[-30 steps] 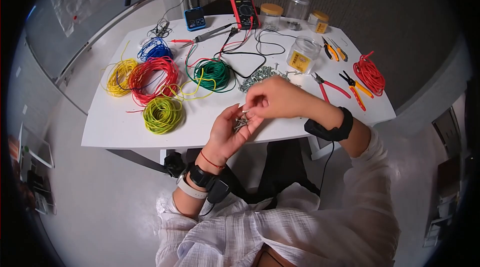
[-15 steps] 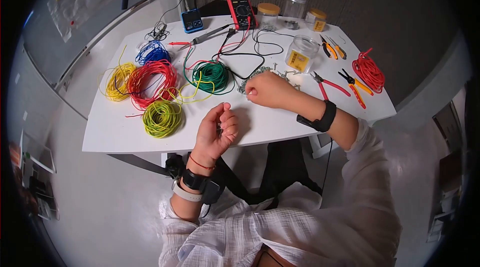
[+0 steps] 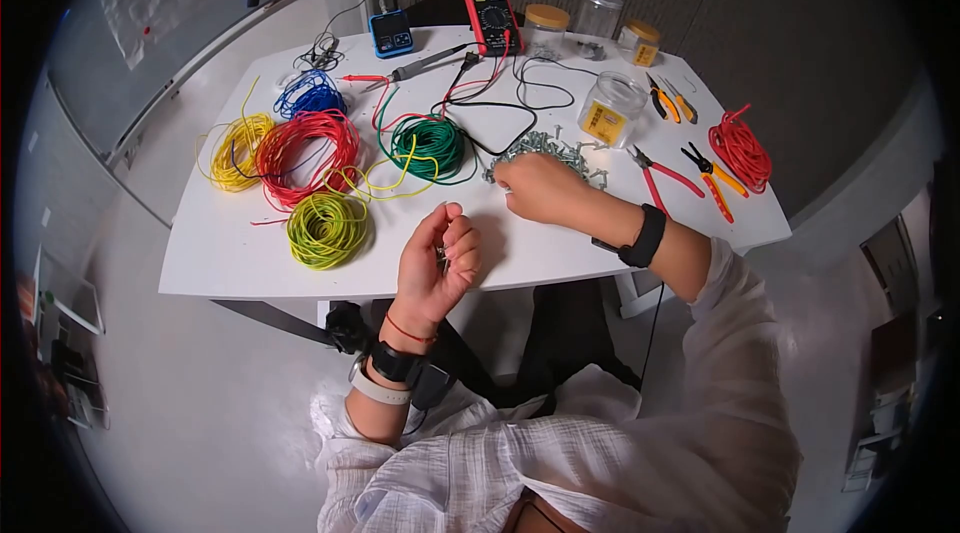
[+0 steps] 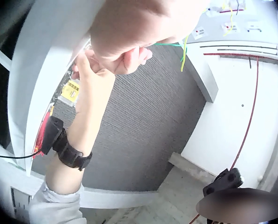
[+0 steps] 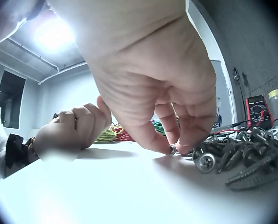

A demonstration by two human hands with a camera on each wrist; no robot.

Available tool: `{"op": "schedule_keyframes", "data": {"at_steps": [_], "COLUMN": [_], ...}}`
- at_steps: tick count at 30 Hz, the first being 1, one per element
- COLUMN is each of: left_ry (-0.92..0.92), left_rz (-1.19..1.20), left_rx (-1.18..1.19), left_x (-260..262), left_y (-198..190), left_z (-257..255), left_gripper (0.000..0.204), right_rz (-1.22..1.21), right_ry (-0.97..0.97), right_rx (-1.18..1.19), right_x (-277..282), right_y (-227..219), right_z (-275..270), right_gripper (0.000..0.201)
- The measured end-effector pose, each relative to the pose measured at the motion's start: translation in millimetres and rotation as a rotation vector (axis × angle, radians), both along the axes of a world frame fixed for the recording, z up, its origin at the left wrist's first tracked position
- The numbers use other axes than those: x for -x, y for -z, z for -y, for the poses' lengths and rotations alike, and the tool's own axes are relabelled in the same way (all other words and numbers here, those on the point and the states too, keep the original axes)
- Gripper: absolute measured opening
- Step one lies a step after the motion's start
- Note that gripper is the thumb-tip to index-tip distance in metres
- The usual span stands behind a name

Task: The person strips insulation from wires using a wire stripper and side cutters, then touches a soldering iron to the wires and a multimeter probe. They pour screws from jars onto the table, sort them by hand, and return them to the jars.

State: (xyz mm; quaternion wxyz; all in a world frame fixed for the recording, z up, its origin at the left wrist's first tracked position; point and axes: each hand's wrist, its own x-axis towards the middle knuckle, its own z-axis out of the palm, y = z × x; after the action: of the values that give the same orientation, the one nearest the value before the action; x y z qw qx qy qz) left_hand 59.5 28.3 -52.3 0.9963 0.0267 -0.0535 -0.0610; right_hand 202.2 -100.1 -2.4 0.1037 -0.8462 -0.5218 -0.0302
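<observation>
Curled fingers of the left hand (image 3: 436, 268) close round some screws (image 3: 441, 254), of which only a bit of metal shows; this hand is above the table's front part. At the near edge of a pile of silver screws (image 3: 548, 146), the right hand (image 3: 548, 191) reaches down to the tabletop. In the right wrist view, the right hand (image 5: 153, 79) pinches a screw (image 5: 172, 149) between thumb and fingertips, beside the heaped screws (image 5: 251, 154). The left hand (image 5: 80, 126) is a short way off, its fingers folded. The left wrist view shows the left hand (image 4: 146, 23) close up.
An open clear jar (image 3: 608, 113) stands behind the pile. Red-handled pliers (image 3: 660, 178), wire strippers (image 3: 712, 178) and a red coil (image 3: 740, 150) lie to the right. Several wire coils, including a green one (image 3: 427, 146), are at left; a multimeter (image 3: 492, 18) stands behind.
The left hand has curled its fingers over the screws and shifted left. The right hand has moved from the left palm to the pile's near edge, then lowered slightly.
</observation>
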Motion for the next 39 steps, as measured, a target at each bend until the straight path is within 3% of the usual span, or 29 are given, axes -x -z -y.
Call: {"op": "schedule_keyframes", "data": {"at_steps": [21, 24, 27, 30, 34, 37, 39], "left_ry": [-0.061, -0.017, -0.072, -0.058, 0.021, 0.008, 0.012], "left_rz": [-0.083, -0.010, -0.183, -0.315, -0.234, -0.181, -0.354], "left_rx": [-0.068, -0.072, -0.231, -0.216, -0.175, -0.127, -0.069], "left_x": [1.1, -2.2, -0.8, -1.1, -9.8, -13.5, -13.5], "left_y": [-3.6, 2.8, -3.3, -21.5, -17.2, -18.2, -17.6], "left_z": [4.8, 2.0, 4.1, 11.7, 14.6, 16.5, 13.4], "left_gripper": [0.017, 0.017, 0.021, 0.025, 0.025, 0.024, 0.021], "right_rz": [0.112, 0.146, 0.060, -0.317, -0.348, -0.294, -0.302], "right_ry": [-0.232, -0.243, -0.199, -0.124, -0.338, -0.279, -0.230], "right_rx": [0.034, 0.034, -0.039, -0.280, -0.218, -0.244, -0.320], "right_x": [10.3, 10.8, 8.7, 21.2, 36.6, 43.1, 26.0], "right_y": [0.6, -1.0, -15.6, -49.2, -58.2, -60.2, -54.2], "right_z": [6.5, 6.8, 8.4, 13.5, 13.9, 14.2, 11.3], "right_gripper": [0.008, 0.009, 0.009, 0.010, 0.013, 0.016, 0.018]}}
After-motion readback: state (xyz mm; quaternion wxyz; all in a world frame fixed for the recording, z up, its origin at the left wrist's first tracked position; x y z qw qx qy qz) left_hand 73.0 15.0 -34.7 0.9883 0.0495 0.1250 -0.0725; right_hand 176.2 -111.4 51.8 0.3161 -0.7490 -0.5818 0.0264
